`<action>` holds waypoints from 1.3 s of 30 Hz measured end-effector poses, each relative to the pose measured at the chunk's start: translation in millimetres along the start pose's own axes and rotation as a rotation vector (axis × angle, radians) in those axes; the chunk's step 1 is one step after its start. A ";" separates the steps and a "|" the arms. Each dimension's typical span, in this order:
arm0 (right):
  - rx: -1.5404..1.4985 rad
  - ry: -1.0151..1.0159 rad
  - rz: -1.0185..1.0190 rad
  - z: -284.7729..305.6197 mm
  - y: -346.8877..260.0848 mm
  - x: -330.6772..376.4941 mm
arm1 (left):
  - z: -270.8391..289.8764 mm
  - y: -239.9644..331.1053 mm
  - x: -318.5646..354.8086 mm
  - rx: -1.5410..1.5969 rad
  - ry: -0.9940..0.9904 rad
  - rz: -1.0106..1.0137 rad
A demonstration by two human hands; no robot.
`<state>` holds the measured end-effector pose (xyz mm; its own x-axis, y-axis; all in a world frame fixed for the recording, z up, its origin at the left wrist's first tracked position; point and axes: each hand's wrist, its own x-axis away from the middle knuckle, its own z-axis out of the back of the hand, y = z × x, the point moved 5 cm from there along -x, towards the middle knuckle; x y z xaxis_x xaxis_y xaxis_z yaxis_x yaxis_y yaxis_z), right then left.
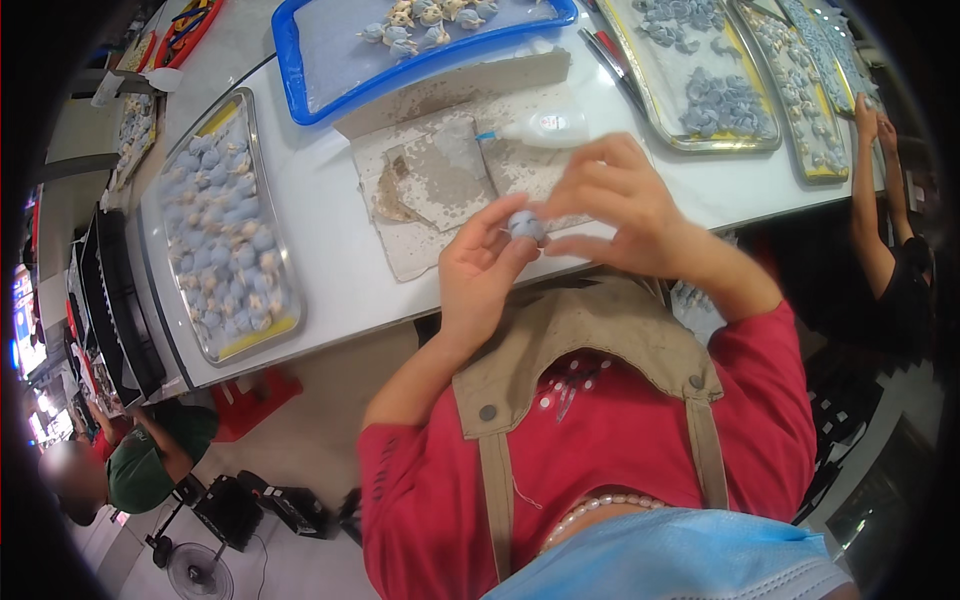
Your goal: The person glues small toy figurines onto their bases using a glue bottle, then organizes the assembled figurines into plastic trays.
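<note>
My left hand (480, 270) pinches a small round blue-grey figurine piece (525, 227) between thumb and fingers, just above the table's near edge. Close on its right side, my right hand (625, 205) has its fingers spread and slightly blurred by motion. Its thumb and forefinger are apart near the piece; whether they touch it is hard to make out. Beyond both hands lies a glue-stained piece of cardboard (400, 245). A white squeeze bottle (553, 128) with a blue tip rests on its side there.
On the left, a metal tray (290, 300) holds many blue-grey and cream pieces. A blue tray (292, 85) with figurine parts stands at the back. Another metal tray (700, 147) of grey parts lies right, beside thin tools (612, 65). Other people's arms (868, 215) show at far right.
</note>
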<state>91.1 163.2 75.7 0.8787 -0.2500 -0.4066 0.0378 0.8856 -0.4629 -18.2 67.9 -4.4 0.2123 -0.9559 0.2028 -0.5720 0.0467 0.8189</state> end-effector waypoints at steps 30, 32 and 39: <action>-0.674 0.256 -0.341 -13.8 23.4 30.6 | -16.4 7.9 7.3 -0.271 -0.180 -0.186; -0.831 0.065 -0.359 -22.7 20.9 28.2 | -15.8 10.1 5.6 -0.355 -0.204 -0.247; -0.741 -0.004 -0.280 -23.9 16.2 25.6 | -16.3 18.2 4.7 -0.485 -0.277 -0.328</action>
<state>102.8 161.7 38.9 0.8850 -0.4225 -0.1958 -0.0683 0.2981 -0.9521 -14.7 69.0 20.2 0.0654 -0.9792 -0.1922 -0.0755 -0.1969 0.9775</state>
